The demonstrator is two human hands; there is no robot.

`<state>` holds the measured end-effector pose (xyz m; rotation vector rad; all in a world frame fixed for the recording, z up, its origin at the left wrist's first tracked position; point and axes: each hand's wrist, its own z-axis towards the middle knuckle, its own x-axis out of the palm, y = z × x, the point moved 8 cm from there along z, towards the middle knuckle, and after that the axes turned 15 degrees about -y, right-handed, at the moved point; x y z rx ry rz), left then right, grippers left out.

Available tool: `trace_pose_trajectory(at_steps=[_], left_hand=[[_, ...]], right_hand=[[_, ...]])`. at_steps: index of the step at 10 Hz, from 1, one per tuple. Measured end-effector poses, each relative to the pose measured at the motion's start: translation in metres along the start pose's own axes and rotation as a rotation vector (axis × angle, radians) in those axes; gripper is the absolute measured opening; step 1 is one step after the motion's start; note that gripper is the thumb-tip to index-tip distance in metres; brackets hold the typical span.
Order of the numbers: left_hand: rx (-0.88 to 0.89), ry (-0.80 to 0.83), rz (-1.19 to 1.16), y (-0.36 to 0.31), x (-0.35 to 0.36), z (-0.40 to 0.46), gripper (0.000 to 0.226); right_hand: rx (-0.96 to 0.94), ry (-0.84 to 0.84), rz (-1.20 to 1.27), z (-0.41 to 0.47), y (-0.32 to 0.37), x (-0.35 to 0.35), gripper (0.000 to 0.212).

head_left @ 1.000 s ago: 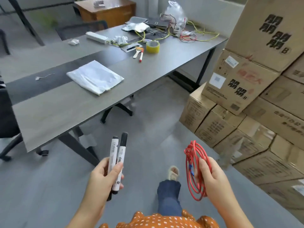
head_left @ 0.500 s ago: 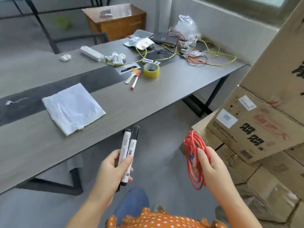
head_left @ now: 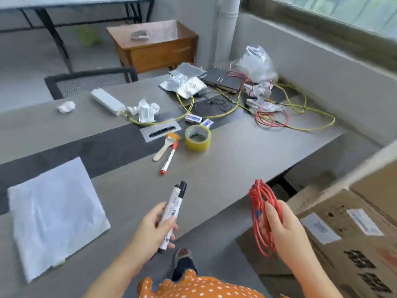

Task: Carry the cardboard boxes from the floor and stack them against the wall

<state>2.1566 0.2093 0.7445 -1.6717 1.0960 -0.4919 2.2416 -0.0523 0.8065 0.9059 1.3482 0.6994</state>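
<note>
Both hands occupied at the table edge; cardboard boxes not in hand.

Left hand [head_left: 153,230]: fingers curled round two markers [head_left: 171,214], tips pointing up and away. Right hand [head_left: 283,231]: fingers and thumb closed on a coil of red wire [head_left: 261,214] hanging below the fingers. Cardboard boxes [head_left: 343,237] stacked just right of the right-hand fingers, untouched. Grey table [head_left: 225,168] beyond both sets of fingertips.

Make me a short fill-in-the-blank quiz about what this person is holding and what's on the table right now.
1. The left hand grips two ____.
2. The coil of wire held by the right hand is ____ in colour.
3. The roll of tape on the table is ____ in colour.
4. The cardboard box sits on the person's ____ side.

Missing words: markers; red; yellow; right
</note>
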Motion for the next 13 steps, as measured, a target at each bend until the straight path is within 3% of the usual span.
trace_pose_trajectory(at_steps=[1,2,3,4,5,6,7,8,9,10,11,12,13], left_hand=[[0.065,0.048,0.107,-0.016,0.016,0.054,0.043],[0.260,-0.085,0.494,-0.014,0.028,0.122,0.056],[0.282,-0.183,0.724,-0.005,0.044,0.166,0.065],[0.330,-0.216,0.930,-0.008,0.063,0.186,0.070],[0.360,-0.269,1.141,-0.017,0.080,0.199,0.077],[0.457,-0.377,1.152,-0.008,0.085,0.204,0.090],[0.437,-0.400,1.110,0.015,0.096,0.198,0.091],[0.491,-0.477,1.146,0.018,0.102,0.193,0.085],[0.510,-0.535,1.189,0.016,0.096,0.202,0.088],[0.485,-0.568,1.214,0.008,0.086,0.224,0.090],[0.406,-0.573,1.186,0.007,0.080,0.234,0.074],[0.446,-0.605,1.172,0.005,0.074,0.236,0.068],[0.564,-0.594,1.151,0.004,0.073,0.227,0.088]], right_hand=[[-0.057,0.000,-0.069,0.049,0.012,0.021,0.021],[-0.183,0.068,-0.281,0.105,0.014,0.061,0.020],[-0.429,0.137,-0.477,0.144,0.021,0.107,0.018],[-0.529,0.202,-0.616,0.169,0.011,0.147,0.025],[-0.829,0.336,-0.722,0.165,-0.009,0.192,0.030],[-0.885,0.395,-0.752,0.157,-0.042,0.207,0.045],[-1.039,0.390,-0.650,0.154,-0.058,0.202,0.025],[-1.106,0.455,-0.615,0.166,-0.060,0.206,0.059],[-1.116,0.501,-0.630,0.179,-0.055,0.216,0.075],[-1.127,0.487,-0.628,0.190,-0.047,0.228,0.078],[-1.123,0.483,-0.632,0.194,-0.046,0.233,0.079],[-1.112,0.471,-0.615,0.193,-0.044,0.233,0.079],[-1.024,0.420,-0.519,0.197,-0.034,0.217,0.062]])
